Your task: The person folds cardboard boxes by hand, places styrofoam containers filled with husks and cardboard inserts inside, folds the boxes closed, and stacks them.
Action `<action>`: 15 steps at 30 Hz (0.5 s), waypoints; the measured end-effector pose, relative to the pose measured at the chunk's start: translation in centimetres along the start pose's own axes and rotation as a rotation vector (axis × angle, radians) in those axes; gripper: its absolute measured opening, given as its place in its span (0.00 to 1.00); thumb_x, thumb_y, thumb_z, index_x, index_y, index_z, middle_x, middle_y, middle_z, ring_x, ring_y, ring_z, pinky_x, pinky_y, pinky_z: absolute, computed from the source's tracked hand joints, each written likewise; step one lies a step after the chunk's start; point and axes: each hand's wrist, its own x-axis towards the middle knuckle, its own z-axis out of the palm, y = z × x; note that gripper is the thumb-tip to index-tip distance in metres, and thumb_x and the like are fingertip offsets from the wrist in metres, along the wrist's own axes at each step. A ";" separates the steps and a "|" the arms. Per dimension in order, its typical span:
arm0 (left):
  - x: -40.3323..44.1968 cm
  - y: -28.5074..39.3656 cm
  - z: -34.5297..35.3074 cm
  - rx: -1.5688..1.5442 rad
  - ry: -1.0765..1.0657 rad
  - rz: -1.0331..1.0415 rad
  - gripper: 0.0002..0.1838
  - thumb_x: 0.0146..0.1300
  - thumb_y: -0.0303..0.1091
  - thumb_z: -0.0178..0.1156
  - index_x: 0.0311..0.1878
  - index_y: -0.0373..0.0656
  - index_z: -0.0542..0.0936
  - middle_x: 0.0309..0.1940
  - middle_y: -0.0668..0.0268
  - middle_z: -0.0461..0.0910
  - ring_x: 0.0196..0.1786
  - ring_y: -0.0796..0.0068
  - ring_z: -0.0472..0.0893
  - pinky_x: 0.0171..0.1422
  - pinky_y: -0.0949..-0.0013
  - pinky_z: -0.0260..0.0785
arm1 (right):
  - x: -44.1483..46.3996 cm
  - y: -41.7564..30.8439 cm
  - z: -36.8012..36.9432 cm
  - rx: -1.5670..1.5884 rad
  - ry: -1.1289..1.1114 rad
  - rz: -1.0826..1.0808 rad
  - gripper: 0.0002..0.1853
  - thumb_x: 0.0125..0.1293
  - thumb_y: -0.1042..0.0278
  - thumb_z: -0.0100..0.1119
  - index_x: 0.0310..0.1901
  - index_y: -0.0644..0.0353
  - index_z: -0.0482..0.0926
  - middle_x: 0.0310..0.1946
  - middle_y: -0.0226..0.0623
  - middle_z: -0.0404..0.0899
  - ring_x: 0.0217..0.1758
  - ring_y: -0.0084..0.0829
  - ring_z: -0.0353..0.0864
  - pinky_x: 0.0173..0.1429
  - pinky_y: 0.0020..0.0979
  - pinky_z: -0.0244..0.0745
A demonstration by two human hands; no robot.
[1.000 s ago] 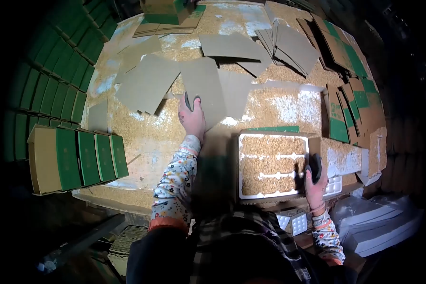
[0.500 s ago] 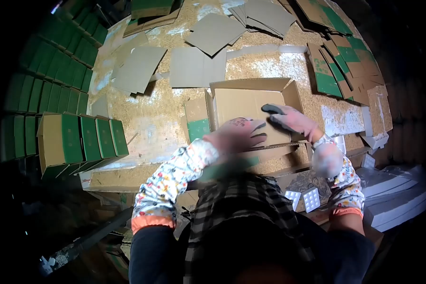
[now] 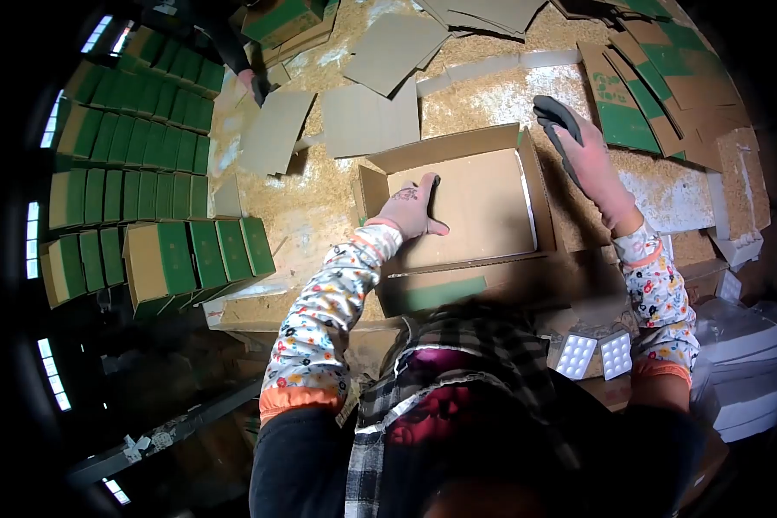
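Resting the left hand (image 3: 412, 210), with thumb spread wide, on the cardboard sheet (image 3: 482, 207) inside the topless carton (image 3: 449, 149) at frame centre; holding the right hand (image 3: 585, 158) outstretched above the bench (image 3: 483, 105), right of centre.

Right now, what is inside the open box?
In the open box lies a flat cardboard sheet, a white strip showing along its right edge. The left hand hides part of the sheet's left side. Whatever lies beneath the sheet is covered.
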 end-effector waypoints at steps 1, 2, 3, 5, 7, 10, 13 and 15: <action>-1.4 0.3 -0.3 -0.088 0.054 0.076 0.43 0.52 0.43 0.70 0.67 0.41 0.59 0.57 0.44 0.69 0.62 0.46 0.70 0.66 0.58 0.63 | -0.5 0.9 -1.3 0.011 -0.024 0.040 0.20 0.66 0.68 0.49 0.59 0.63 0.72 0.50 0.43 0.78 0.48 0.36 0.78 0.56 0.31 0.71; -2.3 0.2 -1.1 -0.161 0.107 0.164 0.37 0.57 0.40 0.67 0.67 0.41 0.61 0.57 0.44 0.69 0.62 0.47 0.70 0.67 0.59 0.63 | -1.0 2.3 -2.5 0.236 -0.059 0.207 0.21 0.66 0.68 0.51 0.59 0.65 0.71 0.49 0.41 0.78 0.48 0.32 0.77 0.56 0.29 0.71; -3.6 -0.6 -1.5 -0.086 0.451 0.202 0.31 0.60 0.36 0.62 0.65 0.42 0.65 0.59 0.47 0.69 0.62 0.52 0.71 0.66 0.61 0.64 | -2.1 3.9 -3.4 0.467 -0.099 0.378 0.22 0.66 0.68 0.52 0.60 0.66 0.70 0.48 0.39 0.78 0.48 0.28 0.76 0.55 0.26 0.71; -5.6 -4.0 -0.8 -0.314 0.697 0.161 0.24 0.66 0.31 0.54 0.65 0.40 0.67 0.60 0.52 0.69 0.62 0.60 0.71 0.66 0.64 0.65 | -4.6 3.9 -3.7 0.790 -0.189 0.660 0.25 0.64 0.67 0.58 0.61 0.67 0.69 0.45 0.35 0.77 0.44 0.19 0.73 0.51 0.21 0.70; -5.1 -10.2 3.0 -0.351 0.508 0.100 0.23 0.70 0.33 0.47 0.66 0.36 0.63 0.60 0.54 0.68 0.64 0.64 0.70 0.66 0.66 0.65 | -3.8 4.7 -1.5 0.692 -0.437 0.595 0.26 0.63 0.64 0.61 0.60 0.66 0.69 0.46 0.36 0.76 0.46 0.22 0.74 0.53 0.22 0.70; -1.6 -8.2 8.3 -0.641 0.530 -0.142 0.36 0.65 0.51 0.55 0.65 0.30 0.62 0.58 0.47 0.71 0.62 0.54 0.71 0.66 0.62 0.63 | -4.3 8.7 5.1 -0.192 -0.408 0.409 0.33 0.61 0.54 0.64 0.62 0.67 0.66 0.53 0.38 0.73 0.55 0.29 0.72 0.62 0.29 0.66; 1.3 -7.4 12.0 -0.630 0.638 -0.410 0.45 0.56 0.62 0.63 0.60 0.27 0.65 0.47 0.39 0.77 0.54 0.45 0.77 0.59 0.57 0.68 | -4.7 7.7 6.6 0.121 -0.367 0.465 0.38 0.63 0.52 0.64 0.65 0.67 0.61 0.58 0.42 0.70 0.60 0.32 0.69 0.66 0.32 0.63; -1.0 -5.5 8.5 -0.813 0.534 -0.433 0.46 0.55 0.63 0.63 0.59 0.27 0.66 0.44 0.38 0.78 0.51 0.45 0.79 0.54 0.57 0.71 | -4.4 4.2 6.0 0.301 -0.359 0.524 0.39 0.64 0.55 0.63 0.69 0.66 0.56 0.60 0.44 0.68 0.62 0.31 0.67 0.66 0.31 0.62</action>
